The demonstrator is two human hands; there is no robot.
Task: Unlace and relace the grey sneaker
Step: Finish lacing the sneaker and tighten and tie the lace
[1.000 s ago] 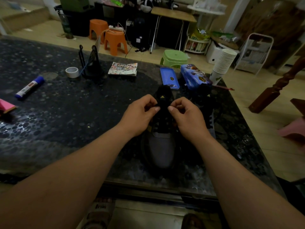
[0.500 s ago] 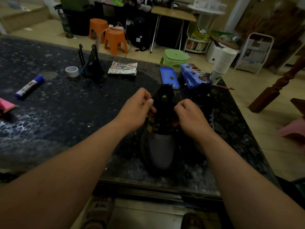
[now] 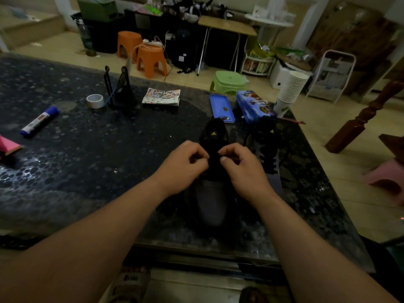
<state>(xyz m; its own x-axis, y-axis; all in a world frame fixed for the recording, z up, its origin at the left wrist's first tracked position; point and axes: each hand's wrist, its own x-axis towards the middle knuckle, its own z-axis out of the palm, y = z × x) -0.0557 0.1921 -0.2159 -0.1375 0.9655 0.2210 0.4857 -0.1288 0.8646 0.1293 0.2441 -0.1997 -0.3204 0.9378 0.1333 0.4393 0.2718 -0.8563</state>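
At the near edge of the glossy, dark, pebble-patterned table [image 3: 87, 160], the grey sneaker with a smooth rounded toe [image 3: 211, 206] points toward the person. Its black lacing [image 3: 214, 166] melts into shadow, and single strands cannot be told apart. The left hand [image 3: 183, 167] and right hand [image 3: 242, 169] cover the eyelets, thumbs and forefingers curled, pinching the black lacing. Just right, a second dark shoe [image 3: 265, 147] is barely legible.

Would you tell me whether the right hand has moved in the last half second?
Yes. Judged against the yellow logo on the grey sneaker, the right hand moved inward toward the shoe's midline and nearer the toe.
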